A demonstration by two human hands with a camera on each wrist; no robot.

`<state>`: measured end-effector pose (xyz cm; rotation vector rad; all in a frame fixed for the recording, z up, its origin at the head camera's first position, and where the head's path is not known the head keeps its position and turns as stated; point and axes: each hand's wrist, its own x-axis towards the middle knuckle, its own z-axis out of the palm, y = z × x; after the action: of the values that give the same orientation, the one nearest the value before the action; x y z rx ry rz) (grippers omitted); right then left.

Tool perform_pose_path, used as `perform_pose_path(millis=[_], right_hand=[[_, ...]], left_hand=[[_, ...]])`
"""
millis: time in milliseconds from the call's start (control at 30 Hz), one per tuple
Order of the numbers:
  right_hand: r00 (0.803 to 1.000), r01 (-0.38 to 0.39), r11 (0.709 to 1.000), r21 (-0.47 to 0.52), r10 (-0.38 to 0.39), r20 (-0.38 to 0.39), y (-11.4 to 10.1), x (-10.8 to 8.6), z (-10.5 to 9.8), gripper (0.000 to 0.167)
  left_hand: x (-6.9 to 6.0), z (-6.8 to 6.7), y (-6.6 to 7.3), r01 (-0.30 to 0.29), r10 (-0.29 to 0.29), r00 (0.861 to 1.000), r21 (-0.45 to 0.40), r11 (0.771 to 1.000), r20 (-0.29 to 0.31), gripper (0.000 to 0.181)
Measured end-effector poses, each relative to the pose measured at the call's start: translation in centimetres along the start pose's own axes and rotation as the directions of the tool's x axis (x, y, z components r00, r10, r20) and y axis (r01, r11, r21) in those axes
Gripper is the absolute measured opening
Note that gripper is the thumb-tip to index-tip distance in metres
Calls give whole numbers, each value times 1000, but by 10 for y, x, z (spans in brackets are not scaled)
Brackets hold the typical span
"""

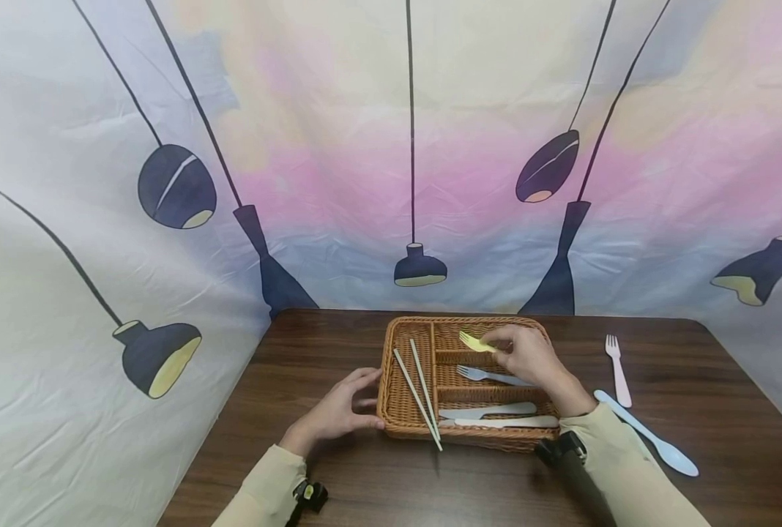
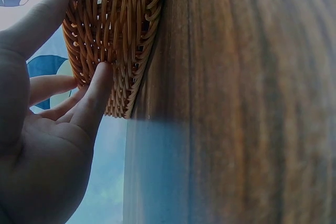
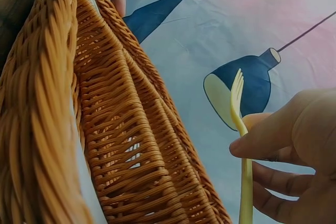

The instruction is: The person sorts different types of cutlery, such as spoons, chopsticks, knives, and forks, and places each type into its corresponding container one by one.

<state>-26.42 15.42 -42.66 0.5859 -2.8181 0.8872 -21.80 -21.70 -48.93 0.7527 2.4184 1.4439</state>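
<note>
My right hand (image 1: 529, 355) pinches a yellow fork (image 1: 475, 342) between thumb and fingers, over the back right compartment of a brown wicker cutlery basket (image 1: 391, 329). In the right wrist view the fork (image 3: 245, 182) stands nearly upright in that frame, tines up. With fingers spread, my left hand (image 1: 338, 410) touches the basket's left side; its fingertips rest on the weave (image 2: 113, 24) in the left wrist view. A grey-blue fork (image 1: 486, 375) lies in the middle right compartment. Two knives, one pale (image 1: 509, 422), lie in the front one. Pale chopsticks (image 1: 411, 388) lean across the left compartment, over the front rim.
To the basket's right on the dark wooden table (image 1: 338, 337) lie a pale pink fork (image 1: 618, 373) and a light blue spoon (image 1: 674, 457), partly behind the right sleeve. A cloth printed with lamps (image 1: 420, 271) hangs behind the table.
</note>
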Motion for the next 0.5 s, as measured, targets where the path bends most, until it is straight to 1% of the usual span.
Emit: perform_pose_path(millis=[100,267,500], right_hand=[[1000,-1,1000,14,0,25,0,0,2,28],[998,10,1000,10,-10,69,1,-1,4,32],[999,-6,999,35,4,48,4,-3,3,33]], left_hand=[[0,0,0,1,-1,1000,20,1000,1,93],[0,0,-3,-12,11,1000,21,1000,8,94],[0,0,-2,-13,13,1000,3,1000,8,93]])
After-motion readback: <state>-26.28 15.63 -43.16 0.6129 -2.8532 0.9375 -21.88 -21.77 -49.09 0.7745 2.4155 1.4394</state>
